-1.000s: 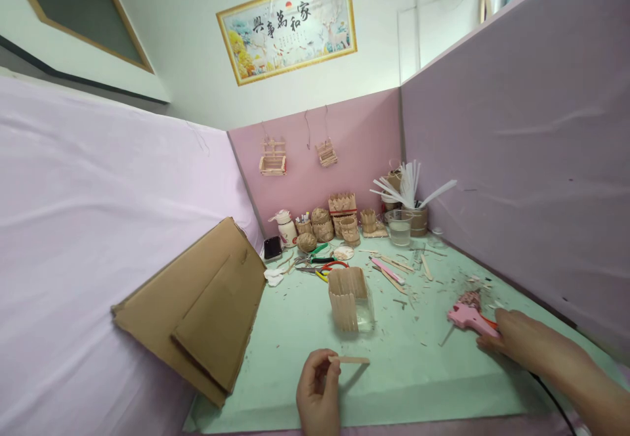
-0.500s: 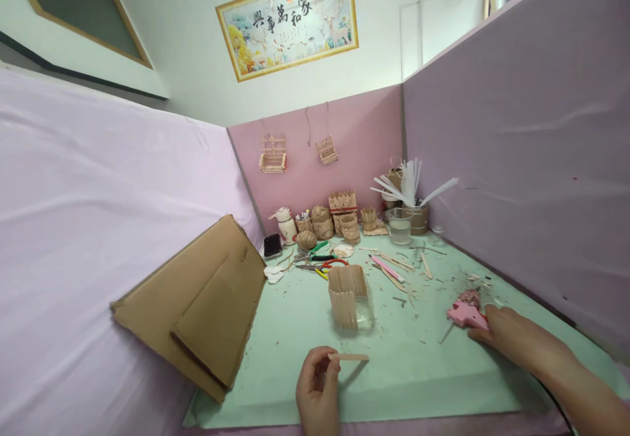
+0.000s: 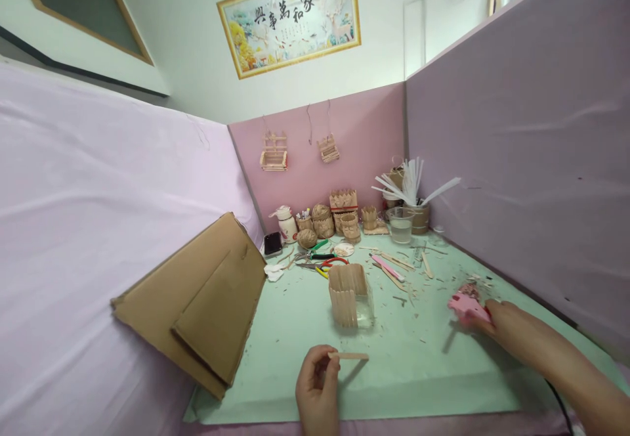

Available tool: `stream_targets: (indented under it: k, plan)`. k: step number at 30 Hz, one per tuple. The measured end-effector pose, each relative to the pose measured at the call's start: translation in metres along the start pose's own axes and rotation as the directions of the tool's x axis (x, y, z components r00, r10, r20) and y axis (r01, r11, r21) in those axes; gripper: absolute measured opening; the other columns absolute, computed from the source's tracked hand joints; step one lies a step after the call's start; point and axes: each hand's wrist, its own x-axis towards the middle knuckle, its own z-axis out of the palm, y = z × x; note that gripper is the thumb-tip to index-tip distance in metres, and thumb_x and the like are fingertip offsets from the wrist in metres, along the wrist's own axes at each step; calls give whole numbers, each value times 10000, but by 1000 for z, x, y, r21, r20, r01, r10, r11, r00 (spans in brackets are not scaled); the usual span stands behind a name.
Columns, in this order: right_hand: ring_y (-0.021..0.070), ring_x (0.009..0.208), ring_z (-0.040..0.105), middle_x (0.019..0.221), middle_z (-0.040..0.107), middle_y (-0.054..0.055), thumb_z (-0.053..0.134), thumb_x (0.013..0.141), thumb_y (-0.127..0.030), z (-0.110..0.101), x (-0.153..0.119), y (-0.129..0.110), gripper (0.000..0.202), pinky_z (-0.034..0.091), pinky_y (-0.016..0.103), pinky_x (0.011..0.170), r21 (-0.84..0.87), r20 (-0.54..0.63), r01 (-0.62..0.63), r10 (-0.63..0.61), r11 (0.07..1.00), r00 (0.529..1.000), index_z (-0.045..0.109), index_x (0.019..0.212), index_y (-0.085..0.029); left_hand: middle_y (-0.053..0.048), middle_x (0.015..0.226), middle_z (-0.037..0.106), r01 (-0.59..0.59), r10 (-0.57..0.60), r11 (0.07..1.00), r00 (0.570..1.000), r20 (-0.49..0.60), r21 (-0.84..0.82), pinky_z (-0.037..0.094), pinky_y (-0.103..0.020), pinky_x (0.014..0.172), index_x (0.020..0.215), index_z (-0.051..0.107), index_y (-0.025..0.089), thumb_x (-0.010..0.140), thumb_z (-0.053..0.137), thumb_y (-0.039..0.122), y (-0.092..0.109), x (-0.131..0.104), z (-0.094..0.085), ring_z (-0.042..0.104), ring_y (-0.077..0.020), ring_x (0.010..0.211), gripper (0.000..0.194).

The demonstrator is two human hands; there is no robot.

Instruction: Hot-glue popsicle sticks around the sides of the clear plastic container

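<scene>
- Landmark: stick-clad container (image 3: pixel 343 305), open at the top, standing on the green tabletop (image 3: pixel 285 370); clear wall exposed at its right front.
- Left hand (image 3: pixel 317 383): nearer the wearer than the container; narrow pinch, thumb and finger holding one wooden stick (image 3: pixel 353 356) (free end pointing right).
- Right hand (image 3: pixel 502 324): right of the container; fingers closed round the handle of the pink glue gun (image 3: pixel 467 307).
- Cardboard (image 3: pixel 207 305): left of the container, leaning.
- Red-handled pliers (image 3: pixel 336 262): just behind the container.
</scene>
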Motion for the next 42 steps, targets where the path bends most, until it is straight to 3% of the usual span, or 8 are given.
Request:
stream_targets:
  k: [4, 8, 12, 18, 22, 28, 32, 42]
  plan:
    - [217, 535, 550, 595, 628, 98, 497, 817, -488, -8, 5, -21, 358, 370, 338, 549, -62, 174, -10, 20, 998, 985, 515, 568, -232, -90, 877, 724, 9, -9, 1000, 999, 41, -3, 567, -256, 717, 823, 758, 163, 705, 800, 496, -10, 3, -6, 670, -190, 784, 356]
    - [236, 689, 616, 746, 689, 82, 497, 800, -642, -20, 0, -57, 457, 464, 342, 639, 235, 258, -10, -53, 972, 965, 641, 805, -208, -82, 876, 722, 17, -17, 1000, 999, 39, -20, 567, -254, 700, 831, 754, 164, 718, 796, 485, -13, 2, -6, 670, -184, 764, 343]
    - [243, 807, 652, 934, 714, 106, 528, 814, -716, -23, -15, -88, 566, 505, 354, 735, 578, 362, -152, -86, 802, 928, 672, 1012, -206, -79, 881, 721, 49, -47, 998, 998, 51, -42, 568, -250, 677, 863, 748, 163, 738, 787, 462, -13, 2, -6, 662, -168, 719, 327]
    - [166, 670, 549, 835, 646, 65, 513, 865, -698, 2, -34, -118, 556, 427, 321, 643, 785, 402, -226, -195, 577, 895, 668, 984, -178, -78, 873, 712, 38, -35, 998, 998, 51, -50, 562, -246, 668, 869, 746, 167, 749, 775, 457, -16, 1, -8, 653, -172, 731, 316]
    - [132, 641, 506, 801, 610, 48, 493, 913, -648, 19, -43, -132, 514, 359, 288, 601, 841, 447, -278, -308, 465, 840, 645, 971, -161, -72, 854, 707, 22, -21, 998, 1000, 23, -61, 555, -242, 662, 866, 748, 171, 740, 782, 451, -17, 2, -7, 635, -157, 691, 310]
    - [118, 641, 491, 780, 584, 42, 463, 933, -646, 26, -44, -156, 535, 318, 270, 593, 818, 523, -282, -442, 502, 729, 629, 960, -139, -55, 809, 660, -86, 87, 995, 996, 5, -45, 536, -227, 591, 776, 736, 170, 720, 788, 461, -4, 6, -6, 604, -139, 629, 301]
    - [117, 622, 478, 766, 583, 38, 493, 889, -698, 22, -47, -166, 571, 337, 269, 590, 790, 567, -306, -443, 531, 695, 614, 942, -142, -41, 754, 655, -39, 39, 998, 999, -13, -40, 542, -225, 588, 774, 730, 168, 701, 795, 489, -3, 6, -7, 606, -134, 597, 335]
    - [99, 520, 374, 588, 480, -20, 413, 849, -795, 26, -68, -158, 681, 272, 269, 540, 776, 503, -234, -350, 586, 791, 603, 866, -141, -58, 773, 707, 59, -61, 998, 997, -57, -29, 566, -241, 628, 831, 731, 159, 683, 800, 500, 3, 2, -7, 664, -160, 666, 378]
